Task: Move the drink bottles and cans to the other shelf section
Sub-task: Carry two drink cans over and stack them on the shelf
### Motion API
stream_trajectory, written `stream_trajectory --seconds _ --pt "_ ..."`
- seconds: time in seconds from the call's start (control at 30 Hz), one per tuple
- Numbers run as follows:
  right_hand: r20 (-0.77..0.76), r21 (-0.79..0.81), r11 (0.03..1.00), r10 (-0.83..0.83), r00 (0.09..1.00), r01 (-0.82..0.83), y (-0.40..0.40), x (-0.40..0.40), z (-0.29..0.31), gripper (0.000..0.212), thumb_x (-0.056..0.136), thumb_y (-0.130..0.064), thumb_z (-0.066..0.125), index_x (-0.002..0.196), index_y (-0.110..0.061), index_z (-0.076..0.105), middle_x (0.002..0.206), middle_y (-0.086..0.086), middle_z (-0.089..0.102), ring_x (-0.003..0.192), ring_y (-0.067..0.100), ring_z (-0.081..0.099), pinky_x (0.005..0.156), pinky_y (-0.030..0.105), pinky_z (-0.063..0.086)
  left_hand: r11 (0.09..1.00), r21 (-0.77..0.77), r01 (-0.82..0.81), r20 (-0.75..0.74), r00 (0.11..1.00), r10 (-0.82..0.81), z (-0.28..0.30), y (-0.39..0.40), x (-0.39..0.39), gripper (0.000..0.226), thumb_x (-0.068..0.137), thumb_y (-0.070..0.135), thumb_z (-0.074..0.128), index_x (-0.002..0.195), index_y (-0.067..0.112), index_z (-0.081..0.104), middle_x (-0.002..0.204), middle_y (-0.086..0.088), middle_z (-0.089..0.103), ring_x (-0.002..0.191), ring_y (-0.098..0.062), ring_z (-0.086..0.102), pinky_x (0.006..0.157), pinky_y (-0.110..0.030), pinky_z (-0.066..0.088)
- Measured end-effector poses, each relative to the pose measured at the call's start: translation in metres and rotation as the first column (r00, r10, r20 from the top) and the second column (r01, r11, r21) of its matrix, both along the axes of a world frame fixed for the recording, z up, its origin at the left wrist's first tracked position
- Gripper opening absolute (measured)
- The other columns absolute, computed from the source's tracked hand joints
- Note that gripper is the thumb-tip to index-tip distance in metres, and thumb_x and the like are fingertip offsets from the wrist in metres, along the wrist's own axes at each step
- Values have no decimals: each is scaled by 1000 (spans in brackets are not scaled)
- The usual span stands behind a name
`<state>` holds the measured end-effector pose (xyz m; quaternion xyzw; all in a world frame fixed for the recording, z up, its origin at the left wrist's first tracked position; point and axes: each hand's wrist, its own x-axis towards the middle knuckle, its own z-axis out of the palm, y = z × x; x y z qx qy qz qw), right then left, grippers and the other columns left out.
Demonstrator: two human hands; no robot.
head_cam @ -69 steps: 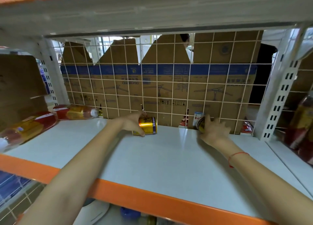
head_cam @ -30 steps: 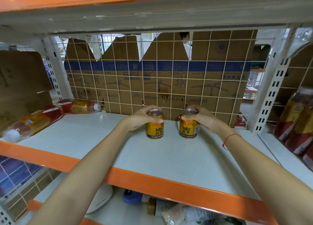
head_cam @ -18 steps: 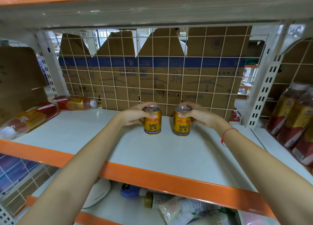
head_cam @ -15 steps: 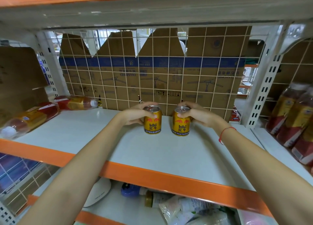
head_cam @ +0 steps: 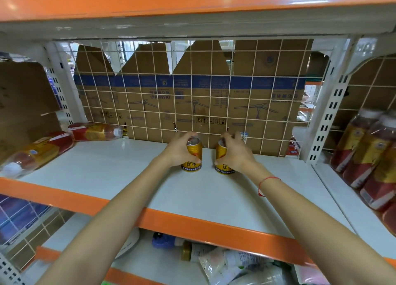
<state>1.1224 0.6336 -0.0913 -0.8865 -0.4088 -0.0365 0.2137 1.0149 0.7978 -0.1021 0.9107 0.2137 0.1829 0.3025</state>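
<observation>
While both arms are stretched over the white shelf board, the scene is recorded from one view only.

Head view, left hand: the left hand (head_cam: pixel 179 150) is wrapped around the left gold can (head_cam: pixel 192 156), with the fingers curled behind it and the thumb laid across its front.

Head view, right hand: the right hand (head_cam: pixel 236 154) is closed around the right gold can (head_cam: pixel 222 159), much of which is covered by the palm; a red string bracelet (head_cam: pixel 266 183) is worn on that wrist.

Head view, cans: both cans are held upright, side by side and slightly apart, toward the back of the middle shelf board (head_cam: pixel 132 173); whether their bases are touching the board cannot be told.

Head view, bottles at left: two red-and-yellow bottles (head_cam: pixel 64 141) are laid on their sides at the left end of the same board.

Head view, bottles at right: more red-and-yellow bottles (head_cam: pixel 368 154) are stood close together in the neighbouring right section, past the white upright post (head_cam: pixel 327 117).

Head view, backdrop: a white wire grid (head_cam: pixel 192 92) is backed by flattened cardboard (head_cam: pixel 267 66).

Head view, below: packets and a small bottle (head_cam: pixel 214 257) are seen on the lower shelf.
</observation>
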Motion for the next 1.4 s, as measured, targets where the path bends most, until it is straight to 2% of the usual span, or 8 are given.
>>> stream_trajectory --seconds 0.13,0.3,0.5,0.63,0.77,1.0,1.13,1.4 --pt "21 15 1000 10 1000 -10 -10 -7 1 86 66 -28 84 135 -16 34 140 12 32 120 35 45 86 44 49 997 71 -2 -67 998 6 11 -17 -4 83 61 16 87 130 27 43 129 -12 37 117 -33 47 96 -35 46" --pt "22 -34 999 11 1000 -11 -32 -19 22 92 67 -28 83 140 -13 28 145 10 32 122 34 44 88 42 48 993 109 36 -148 989 -20 28 -46 -20 82 61 16 87 128 24 41 120 -11 38 111 -34 50 94 -38 49" --pt "42 -40 998 46 998 -45 -66 -42 48 84 68 -28 81 136 -13 34 138 8 38 118 32 47 84 38 47 983 181 25 -164 987 5 62 -84 -39 83 60 18 86 128 28 41 124 -9 41 110 -32 52 90 -44 51" --pt "28 6 998 64 998 -64 -91 -64 56 82 66 -23 81 134 -12 37 135 9 40 116 33 48 89 37 45 980 189 61 -118 992 -39 76 -108 -53 82 60 15 87 129 24 43 124 -10 42 112 -31 49 91 -34 46" --pt "100 -19 1000 -14 995 16 -123 -89 62 71 70 -25 78 128 -12 39 126 11 42 109 33 48 77 38 43 980 159 120 -96 990 -106 83 -134 -71 81 62 14 86 130 19 43 122 -10 35 106 -26 45 85 -26 41" --pt "104 19 986 -167 981 166 -186 -130 70 69 70 -27 79 125 -16 38 123 6 41 110 29 48 68 36 41 957 165 239 -77 970 -229 87 -182 -105 84 60 21 88 131 19 42 125 -4 39 115 -25 47 94 -38 47" --pt "78 20 984 -180 981 179 -223 -153 69 68 67 -26 81 121 -15 41 124 4 42 109 30 49 76 41 49 938 194 287 -97 957 -272 85 -211 -120 81 61 25 87 129 22 43 126 -1 41 117 -23 47 95 -43 46" --pt "127 22 948 -319 939 319 -308 -175 85 73 68 -32 81 125 -17 38 126 3 41 109 27 48 69 39 48 890 244 386 -124 922 -366 101 -282 -115 82 61 32 87 128 25 41 124 1 41 113 -24 50 92 -45 48"
